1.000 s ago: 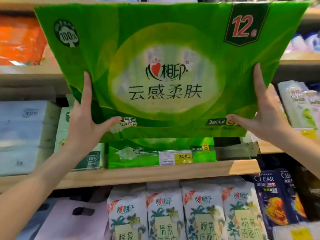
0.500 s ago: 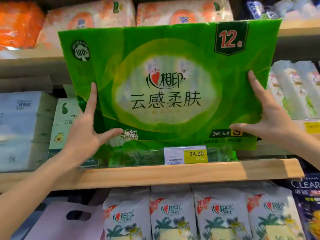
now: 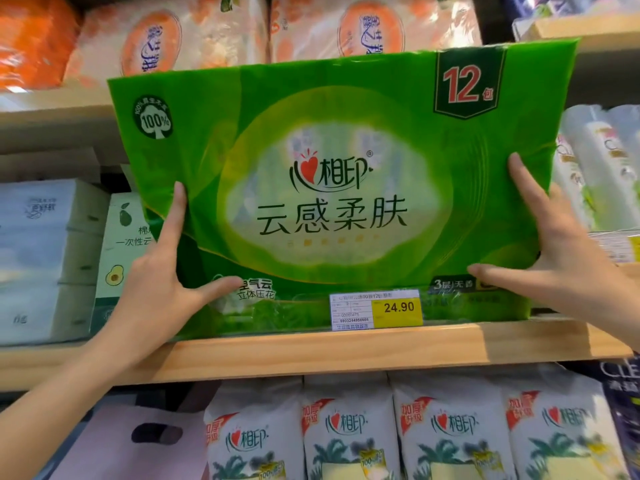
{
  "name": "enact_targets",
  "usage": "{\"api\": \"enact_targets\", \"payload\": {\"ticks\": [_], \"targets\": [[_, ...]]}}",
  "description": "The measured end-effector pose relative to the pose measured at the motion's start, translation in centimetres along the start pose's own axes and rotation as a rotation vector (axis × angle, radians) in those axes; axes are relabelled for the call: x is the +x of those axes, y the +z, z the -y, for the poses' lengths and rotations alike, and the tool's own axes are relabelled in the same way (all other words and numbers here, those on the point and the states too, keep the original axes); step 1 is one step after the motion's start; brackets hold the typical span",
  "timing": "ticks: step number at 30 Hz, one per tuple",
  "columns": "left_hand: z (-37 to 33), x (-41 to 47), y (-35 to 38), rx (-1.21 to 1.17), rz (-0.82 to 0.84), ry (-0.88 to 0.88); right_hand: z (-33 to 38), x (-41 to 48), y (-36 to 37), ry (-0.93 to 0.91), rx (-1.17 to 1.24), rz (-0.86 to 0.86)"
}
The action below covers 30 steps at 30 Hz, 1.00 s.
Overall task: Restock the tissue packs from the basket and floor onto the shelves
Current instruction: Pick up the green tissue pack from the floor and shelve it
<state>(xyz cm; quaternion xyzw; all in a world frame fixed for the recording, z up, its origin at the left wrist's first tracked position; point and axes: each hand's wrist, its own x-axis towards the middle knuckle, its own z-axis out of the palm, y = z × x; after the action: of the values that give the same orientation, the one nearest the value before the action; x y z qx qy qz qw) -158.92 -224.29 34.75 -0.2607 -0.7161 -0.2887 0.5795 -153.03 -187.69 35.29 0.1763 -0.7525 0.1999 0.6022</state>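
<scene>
Green tissue pack [image 3: 332, 188] between hands — left fingers [image 3: 175, 216], right fingers [image 3: 526, 188] on lower corners

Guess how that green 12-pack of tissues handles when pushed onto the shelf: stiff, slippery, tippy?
The green tissue 12-pack is probably soft: its film wrinkles near the right hand. The glossy wrap looks slippery, so the left hand bracing helps. Tall, standing on the wooden shelf, it might tip.

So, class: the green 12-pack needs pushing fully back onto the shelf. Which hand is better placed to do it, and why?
Neither clearly: the left hand and right hand grip opposite lower corners of the green pack, so both should push.
</scene>
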Motion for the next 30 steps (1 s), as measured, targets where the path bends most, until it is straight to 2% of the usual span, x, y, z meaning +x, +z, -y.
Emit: {"api": "enact_targets", "payload": {"ticks": [2,5,9,13,17,21,30], "targets": [[0.0,0.0,-0.1,0.015,0.003,-0.018,0.8,0.1,0.2,-0.019,-0.073,-0.076],[0.2,0.0,-0.2,0.026,0.016,-0.015,2.5,1.5,-0.1,-0.144,-0.237,-0.179],[0.9,0.0,-0.5,0.029,0.046,0.012,5.2,5.0,-0.6,-0.252,-0.405,-0.161],[0.2,-0.2,-1.0,0.056,-0.024,-0.084,6.7,7.0,0.0,-0.276,-0.443,-0.145],[-1.0,1.6,-1.9,0.296,-0.215,0.108,6.9,7.8,0.4,-0.268,-0.456,-0.142],[-4.1,6.3,-2.3,0.484,-0.267,0.284,6.8,8.2,0.8,-0.283,-0.490,-0.161],[-4.5,10.4,0.4,0.538,-0.385,0.296,6.0,9.0,1.4,-0.304,-0.539,-0.208]]}}
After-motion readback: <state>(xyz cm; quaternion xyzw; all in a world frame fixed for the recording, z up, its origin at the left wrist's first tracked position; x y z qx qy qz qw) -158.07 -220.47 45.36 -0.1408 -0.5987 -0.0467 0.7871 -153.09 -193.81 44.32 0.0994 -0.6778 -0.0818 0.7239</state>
